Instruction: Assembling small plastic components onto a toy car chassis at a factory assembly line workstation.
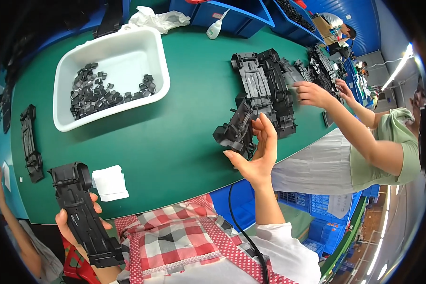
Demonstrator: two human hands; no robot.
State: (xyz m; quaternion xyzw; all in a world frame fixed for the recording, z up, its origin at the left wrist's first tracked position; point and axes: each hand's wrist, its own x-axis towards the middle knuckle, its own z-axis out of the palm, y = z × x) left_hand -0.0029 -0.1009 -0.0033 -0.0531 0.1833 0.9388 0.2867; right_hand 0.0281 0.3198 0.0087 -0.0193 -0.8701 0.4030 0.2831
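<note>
My left hand (97, 208) is closed around a long black plastic chassis (83, 215), shaped like the underside of a toy car, at the table's near left edge. The fingertips show along its right side. Thumb and fingers of my right hand (260, 158) curve round another black chassis (235, 128), tilted at the near end of a row. Its lower part is partly hidden by the hand. Beyond it more black chassis (255, 80) lie side by side. A small stack of white paper (110, 183) lies close to my left hand.
A white tub (163, 71) with small black pieces (97, 92) stands at the back left. A lone chassis (29, 142) lies far left. Blue bins (232, 16) and a small bottle (215, 29) stand at the back. A co-worker's hands (315, 93) work at the right; another person's arm (12, 215) is at left.
</note>
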